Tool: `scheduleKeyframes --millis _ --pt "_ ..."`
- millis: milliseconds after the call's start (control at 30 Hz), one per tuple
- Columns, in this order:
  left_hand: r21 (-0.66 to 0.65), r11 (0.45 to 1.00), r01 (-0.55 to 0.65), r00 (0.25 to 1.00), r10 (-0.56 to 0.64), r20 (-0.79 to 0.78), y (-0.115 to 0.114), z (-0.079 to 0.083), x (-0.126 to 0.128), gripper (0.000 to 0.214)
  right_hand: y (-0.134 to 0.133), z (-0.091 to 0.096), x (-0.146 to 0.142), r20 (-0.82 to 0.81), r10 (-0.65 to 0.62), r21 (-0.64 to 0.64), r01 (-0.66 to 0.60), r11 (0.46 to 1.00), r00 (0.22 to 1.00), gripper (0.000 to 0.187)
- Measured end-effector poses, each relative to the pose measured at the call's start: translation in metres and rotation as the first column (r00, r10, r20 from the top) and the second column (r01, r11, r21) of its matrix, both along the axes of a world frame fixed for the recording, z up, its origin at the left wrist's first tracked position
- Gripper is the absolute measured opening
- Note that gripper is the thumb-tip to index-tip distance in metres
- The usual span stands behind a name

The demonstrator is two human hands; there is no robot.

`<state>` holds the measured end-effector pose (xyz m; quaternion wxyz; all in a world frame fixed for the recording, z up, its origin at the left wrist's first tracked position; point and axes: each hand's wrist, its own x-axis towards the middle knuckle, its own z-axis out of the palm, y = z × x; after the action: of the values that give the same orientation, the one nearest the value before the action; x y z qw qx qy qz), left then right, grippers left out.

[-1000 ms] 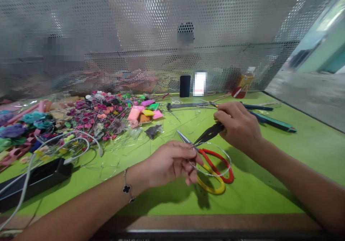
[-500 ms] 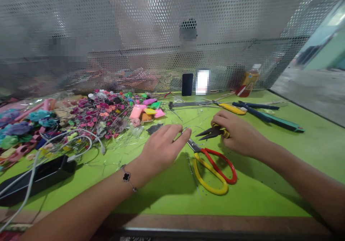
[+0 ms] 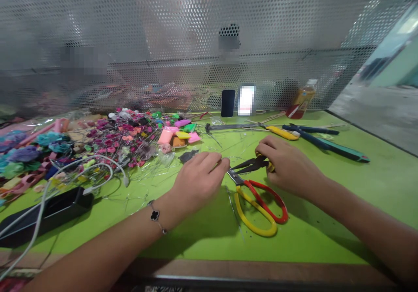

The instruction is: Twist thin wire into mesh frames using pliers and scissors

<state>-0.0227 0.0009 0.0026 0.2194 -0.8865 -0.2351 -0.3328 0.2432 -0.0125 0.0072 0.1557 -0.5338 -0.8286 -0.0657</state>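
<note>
My right hand (image 3: 287, 168) grips black needle-nose pliers (image 3: 250, 165) with yellow handles, their jaws pointing left just above the green table (image 3: 326, 235). My left hand (image 3: 199, 178) rests palm down on the table with its fingers curled over thin clear wire pieces; what its fingertips pinch is hidden. Between the hands lie scissors (image 3: 257, 205) with one red and one yellow handle loop, blades under my left fingertips.
A heap of small coloured flowers and beads (image 3: 124, 137) fills the left. A black box with white cables (image 3: 48, 211) sits front left. A yellow cutter (image 3: 281, 131), dark tools (image 3: 323, 141), a phone (image 3: 227, 103) and a bottle (image 3: 302, 98) lie by the perforated metal screen (image 3: 196, 43).
My left hand let a wire ring drop from above the scissors, moved forward and curled its fingers on the table. My right hand lowered the pliers toward the table.
</note>
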Motion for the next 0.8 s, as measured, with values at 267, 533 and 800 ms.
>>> scheduleKeyframes --millis 267,533,800 --pt "-0.124 0.992 0.013 1.0 -0.013 0.007 -0.005 0.001 0.004 0.02 -0.005 0.009 -0.003 0.108 -0.162 0.057 0.156 0.986 0.981 0.022" --pt "-0.032 0.999 -0.032 0.997 0.03 -0.067 -0.001 0.006 0.0 0.017 0.0 0.007 0.003 0.004 0.035 -0.153 -0.034 0.988 0.999 0.037" --pt "-0.122 0.991 -0.062 0.993 0.049 -0.107 0.001 0.003 -0.003 0.02 -0.004 0.013 -0.002 0.121 -0.046 -0.095 0.058 0.994 0.992 0.037"
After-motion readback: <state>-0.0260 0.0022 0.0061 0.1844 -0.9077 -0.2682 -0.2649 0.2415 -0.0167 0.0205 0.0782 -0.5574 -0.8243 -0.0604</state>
